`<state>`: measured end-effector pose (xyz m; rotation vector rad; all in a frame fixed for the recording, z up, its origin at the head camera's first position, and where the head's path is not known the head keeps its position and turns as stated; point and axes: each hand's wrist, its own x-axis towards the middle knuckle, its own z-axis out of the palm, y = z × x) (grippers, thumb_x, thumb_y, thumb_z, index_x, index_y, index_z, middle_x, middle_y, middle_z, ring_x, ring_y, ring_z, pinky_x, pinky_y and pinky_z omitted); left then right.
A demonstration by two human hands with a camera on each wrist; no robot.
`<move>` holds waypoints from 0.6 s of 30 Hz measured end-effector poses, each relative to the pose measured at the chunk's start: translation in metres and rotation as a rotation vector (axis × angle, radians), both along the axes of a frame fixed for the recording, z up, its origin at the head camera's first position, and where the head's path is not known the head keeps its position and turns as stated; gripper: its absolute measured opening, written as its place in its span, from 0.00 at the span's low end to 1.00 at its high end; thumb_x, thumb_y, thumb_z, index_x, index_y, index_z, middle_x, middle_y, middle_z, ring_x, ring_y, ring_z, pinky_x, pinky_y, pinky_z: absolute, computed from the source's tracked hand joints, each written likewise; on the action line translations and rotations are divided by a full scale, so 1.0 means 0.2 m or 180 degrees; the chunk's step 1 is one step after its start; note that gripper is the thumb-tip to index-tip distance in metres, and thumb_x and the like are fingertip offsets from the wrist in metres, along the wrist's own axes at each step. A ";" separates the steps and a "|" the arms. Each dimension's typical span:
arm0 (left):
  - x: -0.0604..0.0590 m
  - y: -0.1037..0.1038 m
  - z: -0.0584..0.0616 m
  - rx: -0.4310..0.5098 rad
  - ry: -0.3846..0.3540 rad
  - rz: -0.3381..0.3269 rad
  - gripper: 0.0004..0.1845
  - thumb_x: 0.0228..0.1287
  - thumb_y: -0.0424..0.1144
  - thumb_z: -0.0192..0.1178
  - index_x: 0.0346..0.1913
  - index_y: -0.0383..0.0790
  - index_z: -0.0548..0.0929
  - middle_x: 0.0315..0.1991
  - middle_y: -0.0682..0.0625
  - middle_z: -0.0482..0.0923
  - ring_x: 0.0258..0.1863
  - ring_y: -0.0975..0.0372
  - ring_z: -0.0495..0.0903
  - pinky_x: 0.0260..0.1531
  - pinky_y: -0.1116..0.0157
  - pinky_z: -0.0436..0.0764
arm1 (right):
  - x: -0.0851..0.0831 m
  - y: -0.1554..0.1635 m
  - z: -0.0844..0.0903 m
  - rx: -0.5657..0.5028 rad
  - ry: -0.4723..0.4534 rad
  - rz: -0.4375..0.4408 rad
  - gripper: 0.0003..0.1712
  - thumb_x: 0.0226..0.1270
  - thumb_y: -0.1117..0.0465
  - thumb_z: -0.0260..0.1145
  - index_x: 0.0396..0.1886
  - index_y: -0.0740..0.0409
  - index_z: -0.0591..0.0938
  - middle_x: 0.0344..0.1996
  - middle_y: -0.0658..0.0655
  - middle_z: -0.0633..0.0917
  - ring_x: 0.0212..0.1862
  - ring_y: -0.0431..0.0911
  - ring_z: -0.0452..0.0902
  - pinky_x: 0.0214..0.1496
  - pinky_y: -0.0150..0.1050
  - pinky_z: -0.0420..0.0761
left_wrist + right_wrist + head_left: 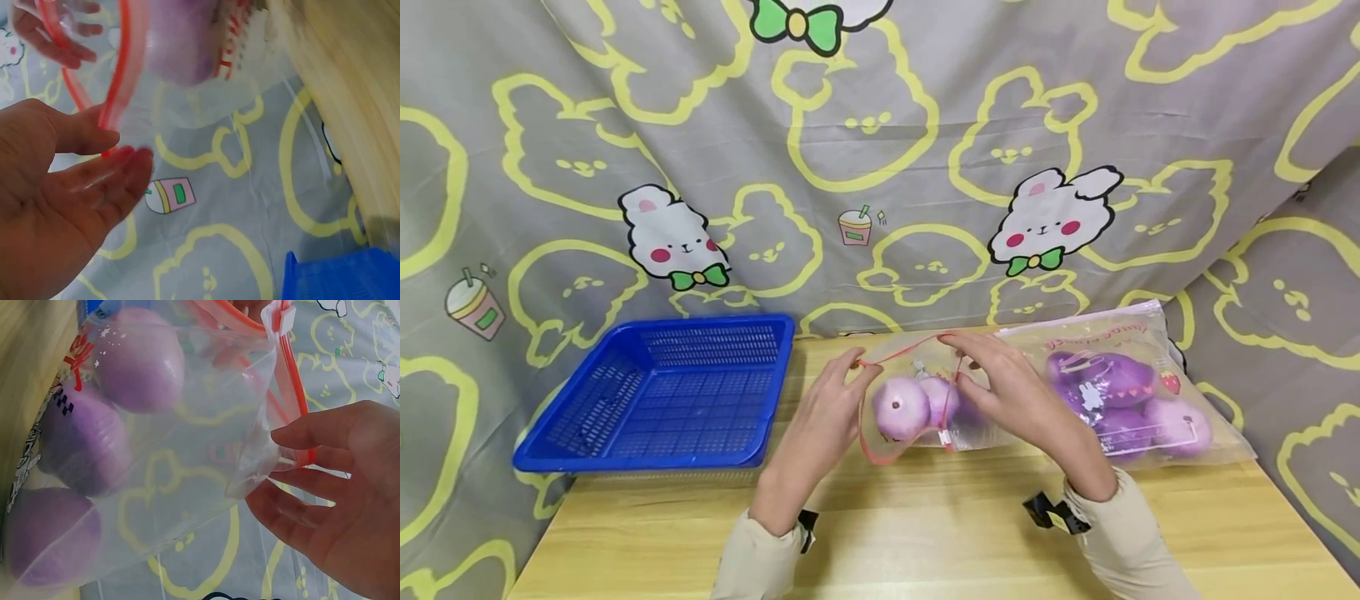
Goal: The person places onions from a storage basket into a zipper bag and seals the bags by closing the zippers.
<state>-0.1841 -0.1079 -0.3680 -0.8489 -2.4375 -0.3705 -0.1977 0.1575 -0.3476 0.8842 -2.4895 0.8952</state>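
A clear zip bag with a red rim (882, 460) stands with its mouth spread wide, facing left. My left hand (820, 417) pinches the rim between thumb and fingertips at the left side of the mouth. On the opposite side, the thumb and fingers of my right hand (1011, 383) pinch the clear film near the rim. Inside lie 3 round purple fruit-like things (140, 362), pale to darker purple; their exact kind is unclear. The zip slider (286, 322) shows at the rim in the right wrist view.
A blue plastic basket (655, 462) with slotted walls stands to the left. On the right lies a second clear bag (1150, 333) holding several purple things. Behind the wooden table (925, 533) hangs a grey cartoon-print curtain (917, 167).
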 end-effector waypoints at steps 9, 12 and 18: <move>-0.01 -0.04 -0.02 0.0226 0.0214 0.0005 0.20 0.60 0.23 0.64 0.55 0.34 0.80 0.47 0.42 0.79 0.46 0.51 0.79 0.48 0.58 0.82 | 0.06 0.02 0.05 0.0355 0.0096 0.0293 0.24 0.65 0.70 0.62 0.60 0.52 0.83 0.70 0.60 0.71 0.69 0.58 0.66 0.65 0.61 0.69; -0.02 -0.05 -0.01 0.0289 0.0276 0.0038 0.21 0.57 0.24 0.66 0.56 0.33 0.80 0.47 0.42 0.80 0.47 0.51 0.80 0.46 0.57 0.82 | 0.12 0.03 0.11 0.0446 0.0198 0.0345 0.19 0.66 0.68 0.63 0.53 0.48 0.87 0.71 0.59 0.70 0.71 0.57 0.63 0.64 0.60 0.70; -0.04 -0.05 0.00 0.0357 0.0240 0.0118 0.22 0.57 0.25 0.67 0.57 0.32 0.80 0.46 0.41 0.80 0.47 0.51 0.80 0.46 0.57 0.82 | 0.26 0.05 0.19 0.0739 0.0042 0.0303 0.19 0.65 0.53 0.71 0.56 0.43 0.85 0.73 0.60 0.66 0.73 0.57 0.57 0.66 0.61 0.68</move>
